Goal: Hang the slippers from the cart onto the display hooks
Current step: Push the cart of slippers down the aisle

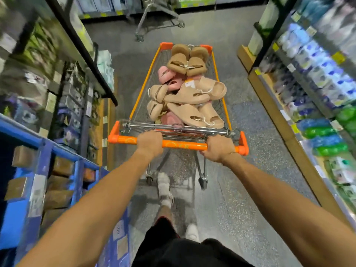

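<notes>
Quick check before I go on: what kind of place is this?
Most likely a retail store aisle. Both hands hold the orange handle of a wire shopping cart loaded with slippers, stocked shelves run along both sides, and a second cart stands ahead.

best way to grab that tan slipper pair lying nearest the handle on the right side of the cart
Probably take the tan slipper pair by the wide strap across its top, reaching down from above over the cart handle. It lies sole-down on top of the pile, so nothing covers the strap. Both the left hand and the right hand currently grip the handle.
</notes>
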